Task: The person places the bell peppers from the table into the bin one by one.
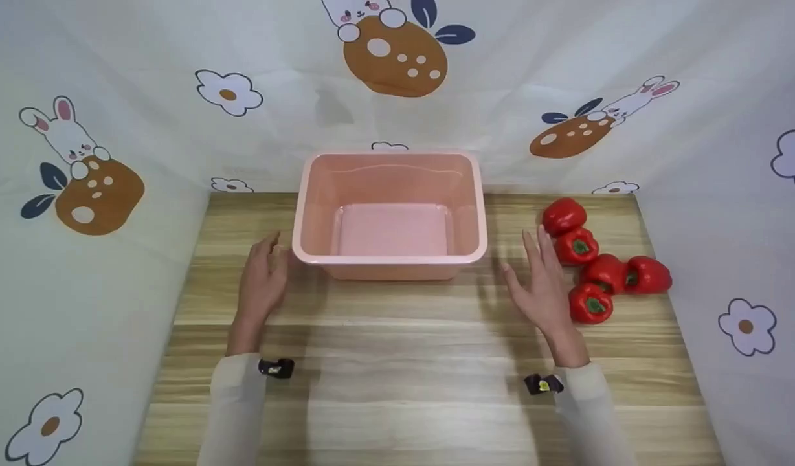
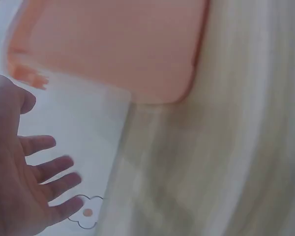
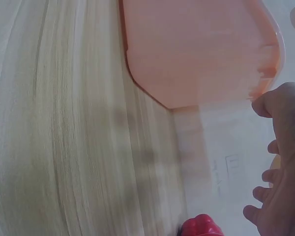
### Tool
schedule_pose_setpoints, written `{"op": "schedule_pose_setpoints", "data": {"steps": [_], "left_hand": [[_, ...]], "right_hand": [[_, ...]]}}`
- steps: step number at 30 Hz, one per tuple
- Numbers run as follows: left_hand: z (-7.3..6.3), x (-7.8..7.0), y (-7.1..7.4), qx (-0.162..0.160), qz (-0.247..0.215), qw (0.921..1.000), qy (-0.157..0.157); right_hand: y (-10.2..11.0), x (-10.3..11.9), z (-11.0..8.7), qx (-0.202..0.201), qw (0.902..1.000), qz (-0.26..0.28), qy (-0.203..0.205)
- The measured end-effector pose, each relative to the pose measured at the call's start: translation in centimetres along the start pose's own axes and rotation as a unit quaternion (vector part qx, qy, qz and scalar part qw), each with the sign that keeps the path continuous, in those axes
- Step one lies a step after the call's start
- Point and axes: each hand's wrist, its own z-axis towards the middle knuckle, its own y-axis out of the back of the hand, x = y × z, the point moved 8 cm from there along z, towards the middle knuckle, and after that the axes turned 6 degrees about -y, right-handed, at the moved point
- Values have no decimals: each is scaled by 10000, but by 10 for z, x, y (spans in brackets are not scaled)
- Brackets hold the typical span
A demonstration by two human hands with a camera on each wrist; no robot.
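Head view shows the pink tub (image 1: pixel 392 270) at the back of the counter (image 1: pixel 384 362) and five red peppers (image 1: pixel 603 270) clustered to its right, none inside it, so the work looks barely begun, with all the handling apparently left. Both hands are loosely spread and hold nothing: the left hand (image 1: pixel 263 278) is just beside the tub, the right hand (image 1: pixel 541 288) between tub and peppers, and whether it touches a pepper I cannot tell. Only this view reveals the tub's floor; the left wrist view adds a printed flower (image 2: pixel 87 212) behind the fingertips, while the right catches just one pepper.
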Motion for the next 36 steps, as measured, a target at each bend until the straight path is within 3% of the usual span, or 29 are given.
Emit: {"op": "schedule_pose_setpoints", "data": {"steps": [4,9,11,13,19,28,36], "left_hand": [[4,-8,4,23,-1155,9928,323],[11,-25,5,248,-2547,9645,645],[14,-31,6,363,-2904,9535,715],[17,-37,7,455,-3053,9482,745],[28,-46,10,479,-2904,9523,806],[41,-52,11,404,-2760,9557,945],[51,-58,8,453,-2776,9560,833]], "right_hand": [[-1,-2,-3,-11,9999,82,86],[2,-6,-8,-74,9997,193,111],[4,-8,-8,-121,9996,216,120],[6,-11,-9,-136,9996,240,97],[14,-18,-13,-118,9991,380,-128],[29,-29,-19,-401,9963,737,-200],[33,-42,-31,-470,9952,792,-324]]}}
